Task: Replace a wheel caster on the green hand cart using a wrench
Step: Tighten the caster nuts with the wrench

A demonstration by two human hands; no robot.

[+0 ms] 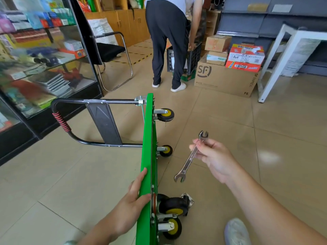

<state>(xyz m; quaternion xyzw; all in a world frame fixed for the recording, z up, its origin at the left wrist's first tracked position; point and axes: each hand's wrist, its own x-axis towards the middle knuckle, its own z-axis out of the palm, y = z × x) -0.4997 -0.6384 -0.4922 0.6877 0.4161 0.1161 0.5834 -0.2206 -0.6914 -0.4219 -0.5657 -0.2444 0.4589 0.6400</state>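
Observation:
The green hand cart [148,131] stands on its side edge on the tiled floor, underside facing right, its black handle [74,121] lying out to the left. Black casters with yellow hubs stick out to the right: two far ones [165,114] [166,150] and one near one [172,227]. A loose-looking caster [174,205] with its mounting plate rests just above the near one. My left hand [134,197] grips the cart's near edge. My right hand [215,159] holds a double open-end steel wrench [190,157] in the air to the right of the cart.
A glass display case [44,59] lines the left side, with a black chair [113,50] behind it. A person [168,41] bends over a black crate [192,57] beyond the cart. Cardboard boxes [224,78] and a white table leg [270,68] stand at right. My shoe [236,232] is at bottom right.

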